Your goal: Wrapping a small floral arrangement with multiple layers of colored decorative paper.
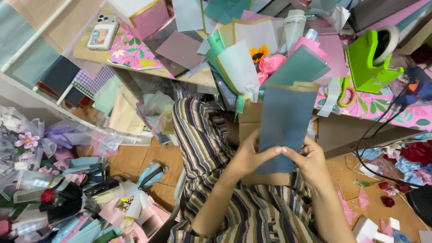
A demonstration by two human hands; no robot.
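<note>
My left hand (249,157) and my right hand (308,159) both pinch the lower part of a blue-grey wrapping sheet (283,121) with a gold top edge, fingertips meeting at its middle. The sheet stands upright over my lap, in front of a small bouquet (265,60) with an orange-centred sunflower, pink paper and teal and white wrapping sheets. Behind the sheet shows a brown cardboard piece (248,119). My striped clothing (202,148) fills the lower centre.
A green tape dispenser (369,60) and green-handled scissors (344,94) lie on the pink floral table (382,105) at right, with a blue glue gun (416,87) and its black cord. A phone (102,31) lies upper left. Finished bouquets (45,180) crowd the floor at left; loose flowers (405,162) at right.
</note>
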